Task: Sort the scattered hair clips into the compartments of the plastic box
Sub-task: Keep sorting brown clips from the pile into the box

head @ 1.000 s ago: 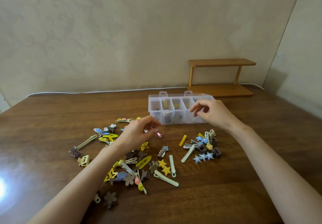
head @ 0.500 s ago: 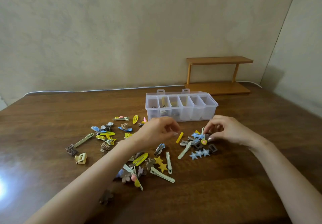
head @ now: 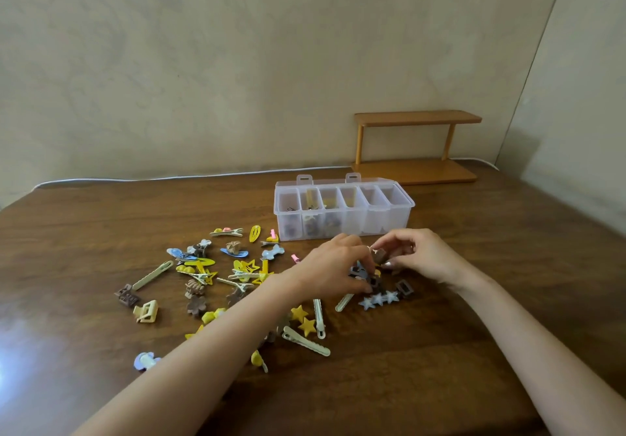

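- Plastic box [head: 342,213]: clear, lid open, six compartments in a row. It stands on the surface [head: 440,374] just behind both hands. The three left compartments hold clips, mostly brown and cream.
- Hair clips [head: 252,268]: loose scatter of yellow, cream, blue and brown pieces, in front of the box and to its left, partly under the left forearm.
- Left hand [head: 333,268]: palm down, fingers curled, thumb and fingertips pinching into the brown clip cluster [head: 372,281].
- Right hand [head: 418,256]: thumb and forefinger grip a small brown clip [head: 379,256], just beside the left fingertips.
- Blue star clip [head: 379,299]: flat on the surface, just in front of the cluster.
- Wooden shelf [head: 418,118]: two tiers, against the wall behind the box.
- White cable [head: 169,178]: runs along the far edge.
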The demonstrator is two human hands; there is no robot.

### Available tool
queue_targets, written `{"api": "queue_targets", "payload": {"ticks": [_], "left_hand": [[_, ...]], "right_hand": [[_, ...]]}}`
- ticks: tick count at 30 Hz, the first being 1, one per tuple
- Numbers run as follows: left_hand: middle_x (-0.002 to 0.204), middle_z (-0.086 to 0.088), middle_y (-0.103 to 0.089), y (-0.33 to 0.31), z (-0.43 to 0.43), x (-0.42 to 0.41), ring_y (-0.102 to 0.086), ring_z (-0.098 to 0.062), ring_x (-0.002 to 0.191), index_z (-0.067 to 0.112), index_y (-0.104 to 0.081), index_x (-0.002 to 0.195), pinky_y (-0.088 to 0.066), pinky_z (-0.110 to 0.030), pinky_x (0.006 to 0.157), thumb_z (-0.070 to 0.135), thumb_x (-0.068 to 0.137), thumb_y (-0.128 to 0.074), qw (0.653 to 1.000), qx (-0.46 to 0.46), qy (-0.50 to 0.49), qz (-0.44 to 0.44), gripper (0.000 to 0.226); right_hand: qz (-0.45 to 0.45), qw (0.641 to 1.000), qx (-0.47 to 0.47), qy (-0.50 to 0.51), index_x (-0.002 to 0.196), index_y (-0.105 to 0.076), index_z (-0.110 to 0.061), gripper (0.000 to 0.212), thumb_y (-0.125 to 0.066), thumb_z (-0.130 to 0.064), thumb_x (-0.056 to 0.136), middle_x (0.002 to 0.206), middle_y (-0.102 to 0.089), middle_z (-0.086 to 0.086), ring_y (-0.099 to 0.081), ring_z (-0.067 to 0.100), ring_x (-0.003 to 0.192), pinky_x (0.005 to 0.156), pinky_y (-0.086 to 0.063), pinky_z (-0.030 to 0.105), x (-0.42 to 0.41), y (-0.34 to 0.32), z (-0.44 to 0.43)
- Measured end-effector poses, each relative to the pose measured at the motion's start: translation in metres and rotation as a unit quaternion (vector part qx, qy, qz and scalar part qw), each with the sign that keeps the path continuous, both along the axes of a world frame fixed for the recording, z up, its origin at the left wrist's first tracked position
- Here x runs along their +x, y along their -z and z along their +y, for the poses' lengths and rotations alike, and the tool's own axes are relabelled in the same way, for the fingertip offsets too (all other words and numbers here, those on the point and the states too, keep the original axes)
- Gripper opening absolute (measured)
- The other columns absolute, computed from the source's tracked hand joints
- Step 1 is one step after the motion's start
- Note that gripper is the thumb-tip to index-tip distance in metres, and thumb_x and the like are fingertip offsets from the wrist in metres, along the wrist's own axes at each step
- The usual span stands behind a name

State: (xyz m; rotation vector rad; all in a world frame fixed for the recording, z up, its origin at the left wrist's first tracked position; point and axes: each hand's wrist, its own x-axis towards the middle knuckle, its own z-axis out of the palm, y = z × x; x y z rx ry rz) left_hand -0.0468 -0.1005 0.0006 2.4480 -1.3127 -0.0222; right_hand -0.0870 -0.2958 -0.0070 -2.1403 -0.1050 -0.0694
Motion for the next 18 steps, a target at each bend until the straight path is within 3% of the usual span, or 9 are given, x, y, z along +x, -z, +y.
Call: {"api": "queue_targets", "payload": {"ticks": [3,10,14,18], "left_hand": [[0.112,0.004,-0.053,-0.001,0.005,0.003,-0.045,-0.010,0.105,0.023,-0.059,0.103,-0.043,-0.026,0.084,0.033,0.080,-0.068,1.000,-0.003,-0.023,0.011,0.027],[0.094,0.002,-0.063,-0.010,0.022,0.010,-0.061,-0.010,0.084,0.016,-0.055,0.095,-0.055,-0.026,0.076,0.015,0.080,-0.070,0.981,-0.127,-0.088,0.114,0.022],[0.093,0.005,-0.062,-0.021,0.040,0.025,-0.061,-0.013,0.087,0.017,-0.056,0.097,-0.053,-0.030,0.076,0.017,0.079,-0.070,0.974,-0.164,-0.142,0.058,0.023],[0.089,0.011,-0.062,-0.037,0.059,0.055,-0.059,-0.008,0.079,0.020,-0.055,0.093,-0.046,-0.027,0.065,0.024,0.080,-0.070,0.923,-0.252,-0.290,-0.022,0.020]], "right_hand": [[0.015,0.999,0.049,0.010,0.098,-0.068,-0.013,0.028,-0.065,0.008,0.080,0.094,-0.072,0.007,-0.071,0.015,0.086,0.069,-0.057,0.026,0.001,0.001,-0.001],[0.032,0.995,0.091,0.029,0.102,-0.066,-0.011,0.023,-0.069,-0.003,0.081,0.090,-0.072,0.010,-0.071,0.022,0.079,0.063,-0.056,0.026,0.001,-0.003,0.002],[0.047,0.996,0.077,0.027,0.101,-0.067,-0.014,0.023,-0.067,-0.002,0.082,0.095,-0.069,0.007,-0.070,0.018,0.085,0.065,-0.055,0.023,0.000,-0.003,0.005],[0.058,0.996,0.067,0.023,0.103,-0.066,-0.016,0.024,-0.067,-0.003,0.082,0.095,-0.069,0.006,-0.069,0.017,0.087,0.067,-0.055,0.023,0.000,-0.004,0.007]]}}
